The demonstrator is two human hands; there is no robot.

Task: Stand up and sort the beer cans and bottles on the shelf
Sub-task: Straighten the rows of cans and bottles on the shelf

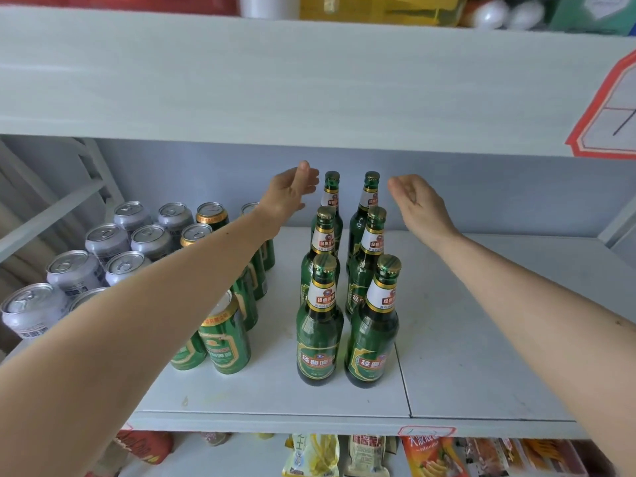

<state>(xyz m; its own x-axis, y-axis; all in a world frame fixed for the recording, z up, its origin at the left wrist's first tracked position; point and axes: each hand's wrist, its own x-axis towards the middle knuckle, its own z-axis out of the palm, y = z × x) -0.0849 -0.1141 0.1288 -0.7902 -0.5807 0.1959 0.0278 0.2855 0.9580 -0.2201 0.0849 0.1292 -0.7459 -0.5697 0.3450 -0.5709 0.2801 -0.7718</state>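
Bright, even light — soft shadows under my forearms; wide-angle bends the pale grey upper shelf board (309, 80) at edges, top goods blurred — green glass bottles (318, 325) glinting.

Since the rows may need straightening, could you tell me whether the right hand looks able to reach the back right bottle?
Probably yes: the right hand is open, holds nothing, and hovers just right of the back right bottle, with only bare shelf beneath it.

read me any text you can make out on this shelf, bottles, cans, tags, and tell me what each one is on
"经典啤酒": body label of the front green glass beer bottles; the last two characters are only partly clear.
"经典": their white neck labels, small, likely.
Green and gold beer cans: characters too blurred.
Silver cans: print too blurred.
Red-bordered paper tag on the upper shelf edge: only handwritten strokes, cut off.
Snack packets below: unreadable.
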